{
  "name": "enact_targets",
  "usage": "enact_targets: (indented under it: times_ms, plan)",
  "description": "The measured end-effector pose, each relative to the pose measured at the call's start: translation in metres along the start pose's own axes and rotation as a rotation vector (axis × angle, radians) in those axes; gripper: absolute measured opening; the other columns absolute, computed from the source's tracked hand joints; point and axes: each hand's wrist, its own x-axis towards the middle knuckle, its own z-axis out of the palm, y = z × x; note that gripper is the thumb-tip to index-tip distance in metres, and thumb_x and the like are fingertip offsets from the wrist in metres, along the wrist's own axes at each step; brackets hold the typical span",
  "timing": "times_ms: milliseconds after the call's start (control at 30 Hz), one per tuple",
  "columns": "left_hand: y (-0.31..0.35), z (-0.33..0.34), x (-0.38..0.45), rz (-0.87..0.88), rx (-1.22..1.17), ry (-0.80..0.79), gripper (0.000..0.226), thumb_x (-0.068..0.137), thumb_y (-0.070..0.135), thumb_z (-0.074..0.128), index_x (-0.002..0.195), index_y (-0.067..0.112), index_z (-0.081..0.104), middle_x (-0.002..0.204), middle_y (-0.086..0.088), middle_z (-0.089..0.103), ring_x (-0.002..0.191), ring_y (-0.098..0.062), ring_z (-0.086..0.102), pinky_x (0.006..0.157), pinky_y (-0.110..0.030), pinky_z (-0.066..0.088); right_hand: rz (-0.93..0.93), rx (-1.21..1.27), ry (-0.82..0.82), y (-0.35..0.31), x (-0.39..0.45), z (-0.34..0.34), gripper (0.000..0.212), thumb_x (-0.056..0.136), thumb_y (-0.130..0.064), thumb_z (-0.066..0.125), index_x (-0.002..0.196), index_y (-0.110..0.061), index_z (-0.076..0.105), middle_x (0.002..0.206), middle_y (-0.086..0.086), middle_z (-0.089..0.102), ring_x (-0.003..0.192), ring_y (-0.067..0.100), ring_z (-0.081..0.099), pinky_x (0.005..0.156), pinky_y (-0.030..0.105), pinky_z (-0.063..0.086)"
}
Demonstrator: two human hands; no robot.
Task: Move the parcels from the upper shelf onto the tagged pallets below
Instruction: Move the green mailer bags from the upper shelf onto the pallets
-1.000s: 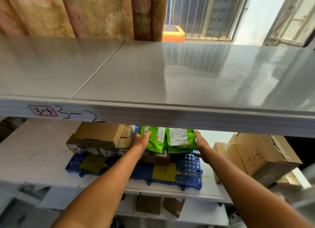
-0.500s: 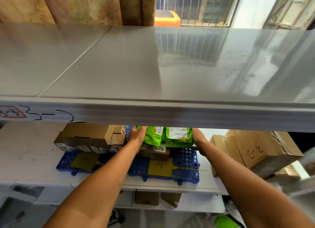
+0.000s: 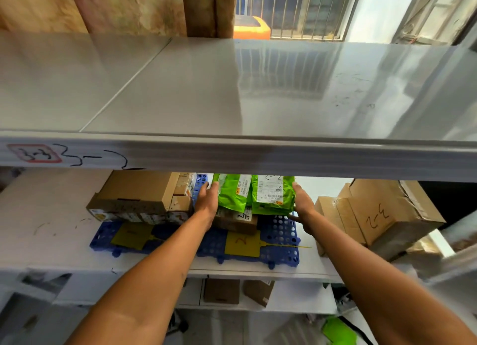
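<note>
Upper shelf [image 3: 232, 92] spanning the whole view, bare metal with no parcel visible on it. Lower shelf [image 3: 51, 215] beneath, white and scuffed, carrying two blue pallets side by side near its front edge. Big brown carton [image 3: 382, 215] marked by hand at the right end of the lower shelf, off the pallets. Left pallet [image 3: 103, 241] loaded with a flat cardboard box [image 3: 136, 192] and smaller boxes beside it, an olive tag [image 3: 131, 237] lying at the pallet's front edge. Right pallet [image 3: 281, 231] with a small brown box [image 3: 235, 222] toward its back, a yellow tag [image 3: 242, 244] at its front edge. Two green parcels [image 3: 258, 195] standing on that brown box, label sides up, pressed together.

Left hand [image 3: 209, 203] flat against the left side of the green parcels, fingers straight and together, tips hidden under the upper shelf's lip. Right hand [image 3: 303, 204] against the right side, fingers mostly hidden behind the parcels, so grip or mere press impossible to tell.

Judged from this: nearly finished, perhaps finished. Nothing left to fetch above as far as visible; green pair already over the tagged right pallet, only settling and letting go remaining.
</note>
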Motion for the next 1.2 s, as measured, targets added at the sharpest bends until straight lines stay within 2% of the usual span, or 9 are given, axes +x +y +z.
enact_targets:
  times_ms: [133, 267, 467, 567, 700, 900, 1000, 1133, 1200]
  plan:
    - [-0.004, 0.002, -0.013, -0.021, 0.059, -0.017, 0.061, 0.106, 0.051, 0.041, 0.159, 0.022, 0.033, 0.162, -0.009, 0.037, 0.145, -0.032, 0.039, 0.112, -0.041, 0.036, -0.051, -0.079, 0.02, 0.007, -0.008, 0.011, 0.046, 0.106, -0.05, 0.035, 0.123, -0.02, 0.065, 0.124, 0.007, 0.07, 0.116, 0.027, 0.064, 0.104, 0.053, 0.051]
    - [-0.005, -0.003, -0.02, 0.031, 0.031, -0.062, 0.063, 0.105, 0.05, 0.043, 0.16, 0.023, 0.03, 0.163, -0.006, 0.037, 0.146, -0.029, 0.039, 0.109, -0.037, 0.036, -0.13, -0.054, 0.004, 0.005, -0.019, 0.017, 0.049, 0.108, -0.048, 0.025, 0.103, -0.029, 0.07, 0.108, -0.001, 0.077, 0.094, 0.013, 0.071, 0.073, 0.034, 0.053]
    - [-0.017, -0.012, -0.031, 0.118, 0.007, -0.12, 0.073, 0.091, 0.029, 0.066, 0.156, 0.028, 0.033, 0.148, 0.001, 0.05, 0.117, -0.014, 0.054, 0.088, -0.029, 0.046, -0.08, -0.008, -0.014, 0.014, -0.021, 0.013, 0.047, 0.107, -0.056, 0.025, 0.1, -0.034, 0.066, 0.103, -0.007, 0.073, 0.094, 0.011, 0.065, 0.073, 0.034, 0.049]
    - [-0.021, -0.016, -0.032, 0.2, 0.185, -0.162, 0.106, 0.08, 0.014, 0.077, 0.163, 0.029, 0.012, 0.16, -0.001, 0.034, 0.14, -0.022, 0.043, 0.112, -0.044, 0.044, -0.127, -0.025, -0.056, 0.02, -0.022, 0.01, 0.033, 0.105, -0.053, 0.04, 0.113, -0.031, 0.063, 0.11, -0.007, 0.07, 0.098, 0.01, 0.063, 0.074, 0.034, 0.047]
    - [-0.02, -0.017, -0.029, 0.267, 0.337, -0.202, 0.123, 0.076, 0.005, 0.083, 0.164, 0.028, 0.001, 0.166, -0.007, 0.023, 0.15, -0.026, 0.031, 0.12, -0.046, 0.037, -0.189, -0.108, -0.11, 0.031, -0.017, 0.004, 0.044, 0.1, -0.038, 0.06, 0.139, -0.02, 0.049, 0.126, 0.001, 0.064, 0.111, 0.017, 0.061, 0.092, 0.039, 0.047]
    - [-0.023, -0.015, -0.025, 0.281, 0.32, -0.204, 0.115, 0.081, 0.004, 0.078, 0.163, 0.028, 0.001, 0.163, -0.007, 0.029, 0.144, -0.025, 0.038, 0.111, -0.033, 0.04, -0.203, -0.119, -0.094, 0.031, -0.013, 0.007, 0.049, 0.1, -0.035, 0.061, 0.144, -0.016, 0.049, 0.137, 0.006, 0.063, 0.125, 0.026, 0.059, 0.108, 0.052, 0.046]
    - [-0.026, -0.019, -0.021, 0.246, 0.268, -0.206, 0.107, 0.086, 0.009, 0.074, 0.163, 0.031, 0.003, 0.164, -0.005, 0.029, 0.143, -0.024, 0.039, 0.108, -0.035, 0.041, -0.205, -0.097, -0.091, 0.031, -0.014, 0.004, 0.042, 0.102, -0.043, 0.054, 0.136, -0.019, 0.051, 0.125, 0.001, 0.065, 0.125, 0.027, 0.057, 0.105, 0.052, 0.047]
    - [-0.038, -0.019, -0.031, 0.176, 0.091, -0.144, 0.09, 0.091, 0.02, 0.062, 0.163, 0.034, 0.01, 0.169, 0.004, 0.019, 0.152, -0.023, 0.025, 0.12, -0.045, 0.029, -0.252, -0.108, 0.15, 0.043, -0.014, -0.003, 0.038, 0.104, -0.045, 0.034, 0.117, -0.017, 0.056, 0.125, 0.011, 0.062, 0.115, 0.032, 0.058, 0.096, 0.05, 0.049]
    - [-0.053, -0.013, -0.039, 0.161, 0.068, -0.048, 0.078, 0.096, 0.018, 0.053, 0.163, 0.027, 0.016, 0.17, 0.002, 0.019, 0.154, -0.024, 0.022, 0.124, -0.047, 0.023, -0.243, -0.288, 0.304, 0.057, -0.011, -0.01, 0.037, 0.106, -0.038, 0.037, 0.126, -0.015, 0.058, 0.128, 0.016, 0.063, 0.11, 0.032, 0.057, 0.088, 0.039, 0.043]
